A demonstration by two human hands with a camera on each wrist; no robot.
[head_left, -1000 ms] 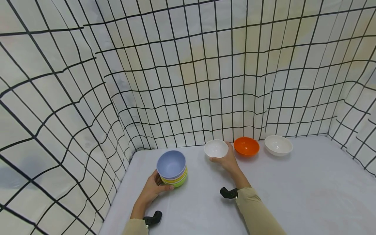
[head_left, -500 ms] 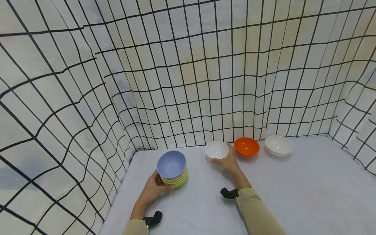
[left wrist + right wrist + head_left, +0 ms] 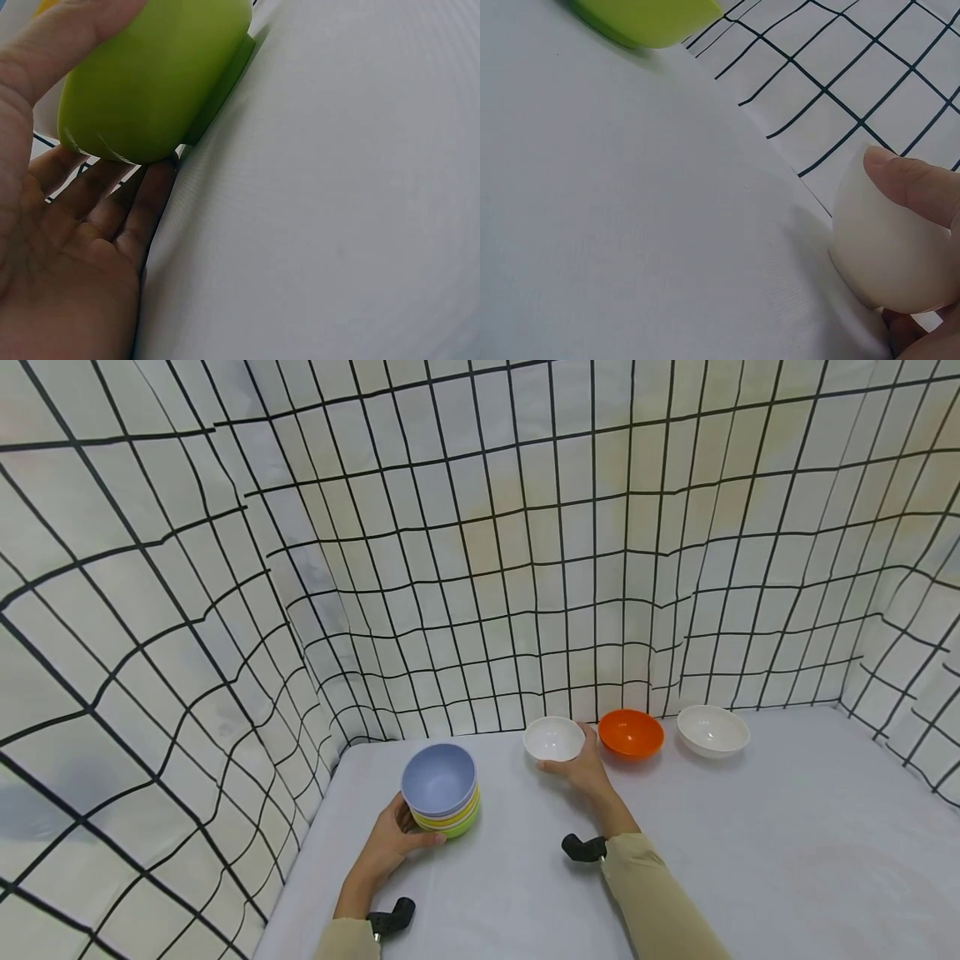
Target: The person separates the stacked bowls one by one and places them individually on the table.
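In the head view, the left hand (image 3: 392, 842) is cupped round the near left side of a stack of bowls (image 3: 441, 789), grasping it low down, with the thumb across the front of the green bowl (image 3: 459, 829) at the bottom. A blue bowl (image 3: 438, 778) tops the stack, its mouth facing up and towards the camera, and yellow and pale layers show between the two. The right hand (image 3: 581, 770) grasps a small white bowl (image 3: 553, 739) by its right and near side; the bowl lies just beyond and to the left of that grip. Just right of the hand is an orange bowl (image 3: 631, 734), and past it a second white bowl (image 3: 712, 732), all near the back edge of the white tabletop (image 3: 517, 877), before a gridded wall (image 3: 510, 568).

In the left wrist view, the green bowl lies between the thumb above and the fingers below, its foot close against the tabletop; the upper stack is mostly out of frame.

In the right wrist view, the small white bowl sits between the thumb, pressed on its side near the rim, and fingers partly hidden behind it. The green bowl shows well apart.
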